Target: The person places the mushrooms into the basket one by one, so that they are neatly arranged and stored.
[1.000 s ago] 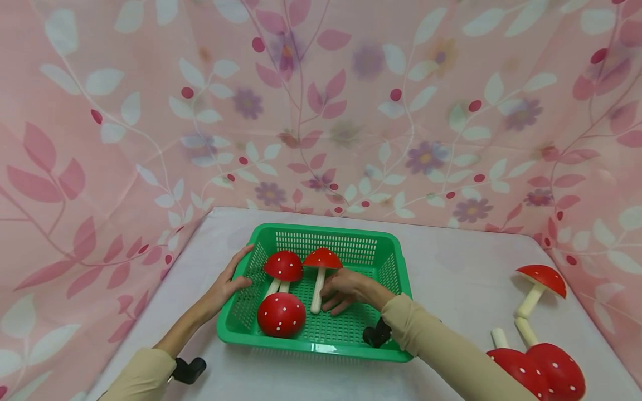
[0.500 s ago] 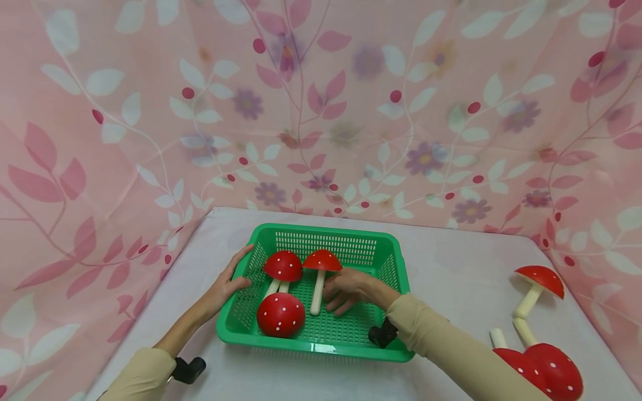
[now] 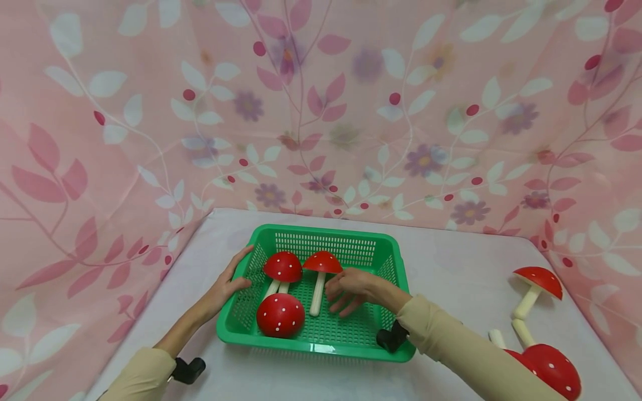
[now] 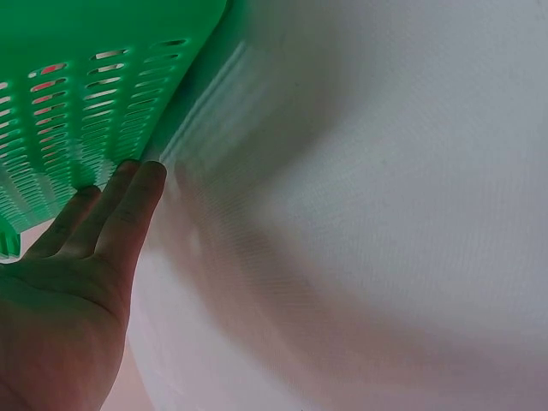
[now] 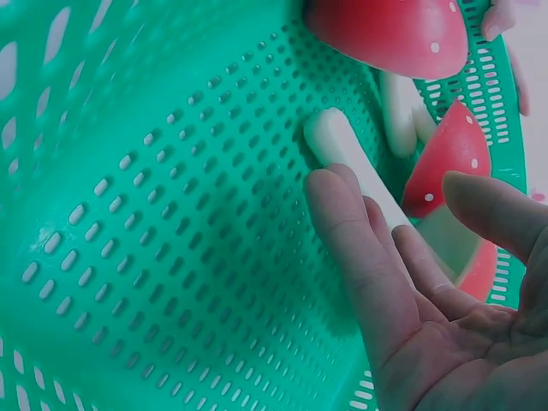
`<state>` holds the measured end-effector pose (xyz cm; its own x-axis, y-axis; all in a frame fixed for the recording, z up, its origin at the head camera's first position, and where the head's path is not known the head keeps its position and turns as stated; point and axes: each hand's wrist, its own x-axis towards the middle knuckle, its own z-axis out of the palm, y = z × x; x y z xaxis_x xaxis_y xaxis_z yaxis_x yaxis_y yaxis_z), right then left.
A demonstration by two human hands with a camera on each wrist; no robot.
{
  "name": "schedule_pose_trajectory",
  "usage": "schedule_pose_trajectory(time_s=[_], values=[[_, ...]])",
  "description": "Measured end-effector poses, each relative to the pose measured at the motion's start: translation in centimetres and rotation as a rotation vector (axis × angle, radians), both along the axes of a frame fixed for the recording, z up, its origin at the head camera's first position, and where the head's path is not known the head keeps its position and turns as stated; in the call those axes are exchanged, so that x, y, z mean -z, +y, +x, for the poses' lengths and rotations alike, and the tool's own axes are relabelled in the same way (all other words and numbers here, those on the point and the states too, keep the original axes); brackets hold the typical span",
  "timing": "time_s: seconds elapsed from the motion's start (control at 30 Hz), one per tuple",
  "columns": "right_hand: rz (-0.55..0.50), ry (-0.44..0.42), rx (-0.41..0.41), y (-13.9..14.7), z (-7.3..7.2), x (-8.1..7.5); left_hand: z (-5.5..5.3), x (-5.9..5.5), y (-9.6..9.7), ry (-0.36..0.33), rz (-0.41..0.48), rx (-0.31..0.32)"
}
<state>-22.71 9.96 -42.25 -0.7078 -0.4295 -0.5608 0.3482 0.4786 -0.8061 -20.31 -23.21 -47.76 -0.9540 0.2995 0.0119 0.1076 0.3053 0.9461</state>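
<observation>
My right hand (image 3: 348, 289) hovers inside the green basket (image 3: 321, 349), its fingers loosely extended and holding nothing. Just left of those fingers lies a toy mushroom (image 3: 319, 292) with a white-dotted red cap and pale stem; in the right wrist view its stem (image 5: 338, 141) passes behind my fingers. Two more mushrooms sit at the basket's left side, one with its cap (image 3: 283, 267) towards the back, the other with its cap (image 3: 281, 316) in front. My left hand (image 3: 220, 289) rests against the left side of the basket, straight fingers (image 4: 128, 210) touching the outer wall.
On the white tabletop right of the basket, a mushroom (image 3: 538, 287) lies at the back. Nearer lie another mushroom (image 3: 554, 367) and one (image 3: 519, 359) partly hidden by my right sleeve. A pink floral cloth (image 3: 351, 139) hangs behind the table.
My right hand has drawn slightly right, away from the middle mushroom's stem, and its fingers have loosened. The left hand and the mushrooms stay where they were.
</observation>
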Motion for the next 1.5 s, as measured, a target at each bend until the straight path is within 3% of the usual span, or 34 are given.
schedule_pose_trajectory(time_s=[0.6,0.87,1.2,1.5], values=[[-0.058,0.044,0.01,2.4,0.4,-3.0,0.0,0.2,0.2,0.006,0.0,0.001],[-0.101,0.08,0.021,4.6,-0.2,-4.5,0.2,0.2,0.1,-0.003,-0.006,-0.014],[-0.153,0.114,0.081,10.3,-1.4,-7.0,0.1,0.1,0.0,-0.007,0.004,-0.006],[-0.059,0.171,0.126,16.9,-1.0,-6.3,0.0,-0.1,0.1,-0.009,0.0,-0.008]])
